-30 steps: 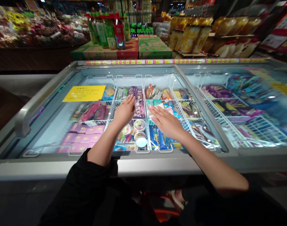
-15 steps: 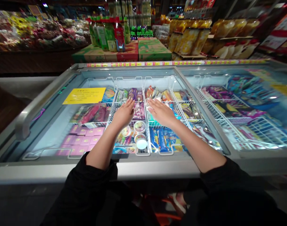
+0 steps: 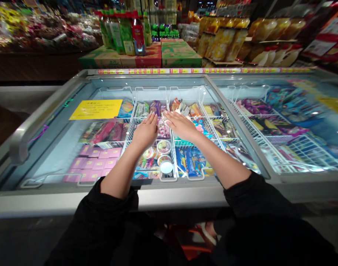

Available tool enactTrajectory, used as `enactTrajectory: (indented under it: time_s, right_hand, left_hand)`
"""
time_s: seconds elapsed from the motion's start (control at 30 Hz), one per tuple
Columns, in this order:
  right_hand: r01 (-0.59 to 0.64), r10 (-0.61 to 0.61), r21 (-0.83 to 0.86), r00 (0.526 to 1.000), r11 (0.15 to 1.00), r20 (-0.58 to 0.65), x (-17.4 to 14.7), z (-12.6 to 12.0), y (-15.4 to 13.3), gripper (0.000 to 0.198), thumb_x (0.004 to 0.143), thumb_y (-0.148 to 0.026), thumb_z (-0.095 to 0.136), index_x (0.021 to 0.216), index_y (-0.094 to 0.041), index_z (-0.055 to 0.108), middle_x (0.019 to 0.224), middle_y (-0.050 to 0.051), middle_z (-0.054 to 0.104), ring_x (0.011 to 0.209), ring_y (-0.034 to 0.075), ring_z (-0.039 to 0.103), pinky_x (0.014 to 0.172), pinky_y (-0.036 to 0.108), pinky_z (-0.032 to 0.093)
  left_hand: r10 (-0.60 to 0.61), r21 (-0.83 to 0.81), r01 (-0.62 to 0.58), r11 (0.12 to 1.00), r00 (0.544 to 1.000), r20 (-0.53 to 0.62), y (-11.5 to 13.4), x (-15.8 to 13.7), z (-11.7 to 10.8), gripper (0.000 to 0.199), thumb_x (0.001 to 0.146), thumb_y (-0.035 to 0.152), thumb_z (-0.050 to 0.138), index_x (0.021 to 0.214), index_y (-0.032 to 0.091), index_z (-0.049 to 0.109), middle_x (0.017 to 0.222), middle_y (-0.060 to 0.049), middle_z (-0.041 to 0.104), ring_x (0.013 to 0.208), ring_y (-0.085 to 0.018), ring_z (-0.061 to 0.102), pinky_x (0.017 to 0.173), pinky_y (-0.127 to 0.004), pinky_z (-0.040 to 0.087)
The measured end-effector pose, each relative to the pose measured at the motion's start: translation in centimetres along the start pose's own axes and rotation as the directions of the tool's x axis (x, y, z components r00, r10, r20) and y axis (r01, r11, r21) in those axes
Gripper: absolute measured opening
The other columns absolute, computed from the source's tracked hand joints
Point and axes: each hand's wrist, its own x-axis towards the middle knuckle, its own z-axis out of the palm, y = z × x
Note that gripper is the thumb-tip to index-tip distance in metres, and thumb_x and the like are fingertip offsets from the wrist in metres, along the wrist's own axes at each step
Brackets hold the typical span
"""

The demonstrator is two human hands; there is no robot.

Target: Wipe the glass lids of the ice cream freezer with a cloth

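Fingers [image 3: 151, 118] of both hands [image 3: 144, 133] [image 3: 182, 126] straight, flat over freezer glass [image 3: 56, 142], bottles [image 3: 128, 35] and cartons [image 3: 180, 52] beyond.

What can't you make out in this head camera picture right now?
- Yellow notice: head view, writing too blurred to read.
- Price strip: head view, figures too small.
- Palm side of the right hand: head view, hidden by the hand itself.
- Packs directly beneath the left hand: head view, covered by that hand.
- Red packages: head view, blurred and cut off by the right edge.
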Motion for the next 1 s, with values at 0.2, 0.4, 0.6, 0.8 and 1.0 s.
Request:
enactTrajectory:
  time_s: [0.2, 0.4, 0.6, 0.8, 1.0]
  right_hand:
    - [-0.123, 0.123, 0.005, 0.992, 0.992, -0.007, -1.7, -1.6, 4.1, 0.062, 0.112, -0.046, 0.033, 0.172, -0.030, 0.034, 0.179, -0.001, 0.030, 0.166, 0.027, 0.024, 0.137, 0.053, 0.021]
    - [-0.062, 0.062, -0.010, 0.998, 0.998, -0.021, -5.3, 0.0, 2.2, 0.060, 0.113, -0.047, 0.030, 0.170, -0.034, 0.038, 0.178, -0.005, 0.032, 0.167, 0.026, 0.023, 0.137, 0.052, 0.022]
    - [-0.043, 0.043, -0.020, 0.999, 0.999, -0.019, 0.7, 0.0, 0.5, 0.061, 0.112, -0.042, 0.030, 0.171, -0.027, 0.038, 0.178, -0.002, 0.031, 0.166, 0.025, 0.025, 0.137, 0.047, 0.020]
    - [-0.130, 0.130, -0.018, 0.991, 0.991, 0.011, 3.2, -1.8, 2.1, 0.063, 0.113, -0.040, 0.028, 0.172, -0.018, 0.033, 0.180, 0.003, 0.027, 0.167, 0.024, 0.023, 0.137, 0.044, 0.018]
    - [-0.156, 0.155, -0.036, 0.987, 0.987, -0.033, -1.1, -1.0, 2.2, 0.064, 0.112, -0.042, 0.028, 0.171, -0.019, 0.037, 0.179, 0.004, 0.031, 0.166, 0.027, 0.026, 0.136, 0.050, 0.021]
  left_hand:
    - [-0.013, -0.023, 0.014, 1.000, 1.000, 0.012, -0.2, -0.3, 0.0, 0.062, 0.110, 0.021, 0.032, 0.171, 0.010, 0.031, 0.177, -0.014, 0.031, 0.166, -0.024, 0.028, 0.136, -0.043, 0.026]
    - [0.007, -0.059, -0.010, 0.998, 0.999, -0.045, 0.0, 0.2, 0.2, 0.062, 0.110, 0.022, 0.034, 0.171, 0.013, 0.031, 0.177, -0.012, 0.031, 0.166, -0.024, 0.029, 0.136, -0.044, 0.026]
    - [-0.006, -0.042, 0.003, 0.999, 0.998, -0.057, -0.4, 0.3, 0.5, 0.062, 0.109, 0.021, 0.034, 0.170, 0.013, 0.034, 0.176, -0.013, 0.034, 0.165, -0.024, 0.030, 0.135, -0.044, 0.027]
    - [-0.044, -0.019, 0.044, 0.999, 0.999, -0.007, -0.5, -0.3, -0.3, 0.061, 0.108, 0.020, 0.034, 0.168, 0.007, 0.036, 0.176, -0.015, 0.033, 0.165, -0.024, 0.030, 0.135, -0.040, 0.027]
    - [-0.062, -0.025, 0.062, 0.998, 0.998, 0.004, -0.1, -0.1, -0.5, 0.060, 0.109, 0.020, 0.032, 0.168, 0.008, 0.036, 0.177, -0.013, 0.032, 0.165, -0.022, 0.030, 0.136, -0.038, 0.025]
